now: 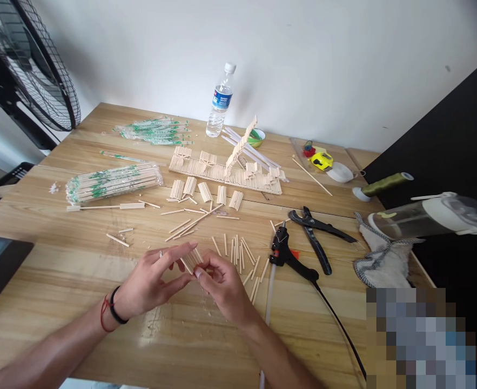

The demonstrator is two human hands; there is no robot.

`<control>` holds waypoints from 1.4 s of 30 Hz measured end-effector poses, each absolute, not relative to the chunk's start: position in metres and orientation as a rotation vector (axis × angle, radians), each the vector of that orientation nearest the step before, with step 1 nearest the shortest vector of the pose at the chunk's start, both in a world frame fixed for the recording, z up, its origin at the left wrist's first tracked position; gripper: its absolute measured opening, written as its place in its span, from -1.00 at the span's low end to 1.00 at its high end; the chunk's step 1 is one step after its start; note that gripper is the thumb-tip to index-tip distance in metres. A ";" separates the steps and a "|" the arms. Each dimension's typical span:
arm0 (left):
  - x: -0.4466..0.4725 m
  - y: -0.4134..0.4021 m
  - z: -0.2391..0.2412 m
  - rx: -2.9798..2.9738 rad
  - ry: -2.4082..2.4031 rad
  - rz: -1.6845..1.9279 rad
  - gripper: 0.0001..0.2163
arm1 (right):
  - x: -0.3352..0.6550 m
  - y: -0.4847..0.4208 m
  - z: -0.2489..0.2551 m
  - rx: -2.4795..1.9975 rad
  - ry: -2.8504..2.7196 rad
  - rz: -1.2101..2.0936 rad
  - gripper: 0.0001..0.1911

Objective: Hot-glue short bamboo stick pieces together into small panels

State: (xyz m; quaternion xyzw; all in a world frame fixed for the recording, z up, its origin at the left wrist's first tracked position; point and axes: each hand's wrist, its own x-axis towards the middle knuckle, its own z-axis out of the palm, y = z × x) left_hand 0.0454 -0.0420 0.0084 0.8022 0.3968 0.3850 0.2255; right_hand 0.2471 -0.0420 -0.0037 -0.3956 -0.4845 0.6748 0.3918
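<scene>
My left hand (pixel 153 281) and my right hand (pixel 222 283) meet low over the wooden table (pixel 80 259), both pinching a small panel of short wooden sticks (pixel 192 260) held side by side. A black and a red band circle my left wrist. Loose cut stick pieces (pixel 240 254) lie just right of my hands. Farther back stands a stick model (pixel 230 167) on a flat stick base, with several small stick panels (pixel 206 190) in front of it.
A black glue gun (pixel 289 254) with its cable and black cutters (pixel 313 232) lie to the right. Wrapped chopstick bundles (pixel 112 182) sit at left, a water bottle (pixel 220 102) at the back. A fan (pixel 31 59) stands at upper left, a cloth (pixel 384 259) at right.
</scene>
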 end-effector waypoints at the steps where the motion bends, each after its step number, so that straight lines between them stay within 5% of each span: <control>1: 0.045 -0.043 0.009 2.186 1.104 1.056 -0.45 | 0.247 -0.042 -0.003 -1.006 -1.227 1.709 -0.76; 18: 0.037 -0.036 0.016 1.369 0.919 0.921 -0.28 | 0.255 -0.032 -0.010 -1.049 -0.968 1.570 -0.60; 42: 0.036 -0.036 0.013 1.529 0.880 0.813 -0.28 | 0.264 -0.034 0.001 -1.133 -1.319 1.526 -0.75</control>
